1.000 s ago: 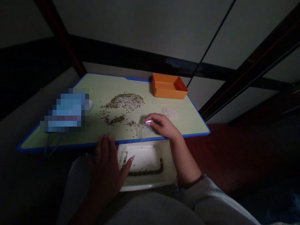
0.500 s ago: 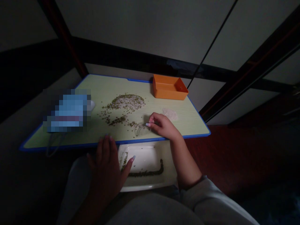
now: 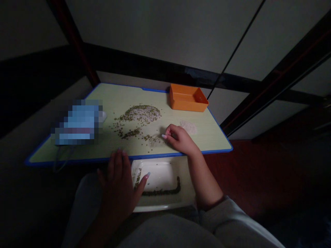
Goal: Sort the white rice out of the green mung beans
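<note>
Green grains (image 3: 131, 133) lie just left of the right hand (image 3: 179, 139), curled narrowly over a clear dish (image 3: 156, 141) mid-sorting, the left hand (image 3: 117, 182) spread open at the counter (image 3: 209, 137) edge; the dish seems to need pushing through the grains.

My right fingers (image 3: 167, 132) were recorded on a clear plastic dish (image 3: 156, 141) beside scattered green seeds (image 3: 137, 129) on the surface (image 3: 212, 137); my left hand (image 3: 116, 182) lay spread at its edge, above a white tray (image 3: 160, 207).

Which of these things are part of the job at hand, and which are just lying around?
Part of the job:
- right hand at a clear dish
- green and pale grains spread on the board
- white tray holding a line of green grains
- left hand at the board's edge

Lying about:
- orange box, apparently untouched
- blurred blue item
</note>
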{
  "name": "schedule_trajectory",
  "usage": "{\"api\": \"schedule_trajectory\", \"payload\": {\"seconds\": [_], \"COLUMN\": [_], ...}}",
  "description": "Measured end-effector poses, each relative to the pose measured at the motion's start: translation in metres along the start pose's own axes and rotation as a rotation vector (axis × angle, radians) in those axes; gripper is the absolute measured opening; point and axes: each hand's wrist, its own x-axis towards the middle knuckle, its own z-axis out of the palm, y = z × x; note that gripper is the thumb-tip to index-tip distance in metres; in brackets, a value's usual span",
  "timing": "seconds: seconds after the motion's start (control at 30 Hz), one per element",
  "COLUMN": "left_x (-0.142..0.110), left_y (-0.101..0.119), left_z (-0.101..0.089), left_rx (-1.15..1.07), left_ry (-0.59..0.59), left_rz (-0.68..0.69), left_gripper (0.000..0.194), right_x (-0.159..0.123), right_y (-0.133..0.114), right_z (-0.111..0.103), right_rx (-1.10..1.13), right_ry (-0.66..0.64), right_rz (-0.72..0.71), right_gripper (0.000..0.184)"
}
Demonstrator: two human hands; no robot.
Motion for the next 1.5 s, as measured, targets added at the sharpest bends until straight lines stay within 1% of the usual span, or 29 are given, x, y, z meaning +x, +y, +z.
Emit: {"api": "schedule_trajectory", "payload": {"seconds": [0.1, 0.27, 0.53, 0.7, 0.83, 1.0, 1.23, 1.37, 1.43, 1.5], "left_x": [0.0, 0.0, 0.0, -0.001, 0.0, 0.001, 0.001, 0.001, 0.001, 0.0], "left_y": [0.0, 0.001, 0.0, 0.0, 0.001, 0.002, 0.002, 0.003, 0.003, 0.003], "left_z": [0.0, 0.0, 0.0, 0.0, -0.001, -0.002, -0.003, -0.003, -0.003, -0.004], "left_rx": [-0.001, -0.005, -0.005, -0.005, -0.008, -0.007, -0.003, -0.003, -0.007, -0.01], "left_ry": [-0.001, -0.004, 0.007, 0.003, -0.003, 0.006, -0.01, -0.009, -0.007, -0.011], "left_rz": [0.002, -0.005, 0.009, 0.0, -0.003, -0.004, -0.007, -0.007, -0.01, -0.01], "left_gripper": [0.081, 0.081, 0.081, 0.081, 0.081, 0.081, 0.08, 0.08, 0.08, 0.08], "right_x": [0.001, 0.002, 0.003, 0.004, 0.005, 0.006, 0.01, 0.014, 0.014, 0.012], "right_y": [-0.002, -0.005, -0.004, -0.006, -0.01, -0.013, -0.019, -0.022, -0.021, -0.017], "right_z": [0.001, 0.004, 0.005, 0.008, 0.011, 0.014, 0.022, 0.026, 0.025, 0.021], "right_rx": [0.012, -0.02, -0.109, -0.125, -0.174, -0.238, -0.332, -0.305, -0.226, -0.089], "right_ry": [-0.014, -0.003, 0.066, 0.072, 0.083, 0.064, 0.075, 0.081, 0.105, 0.124], "right_rz": [-0.009, -0.021, 0.032, 0.033, 0.034, 0.032, 0.062, 0.058, 0.042, 0.03], "right_gripper": [0.013, 0.013, 0.015, 0.016, 0.018, 0.019, 0.015, 0.015, 0.015, 0.015]}}
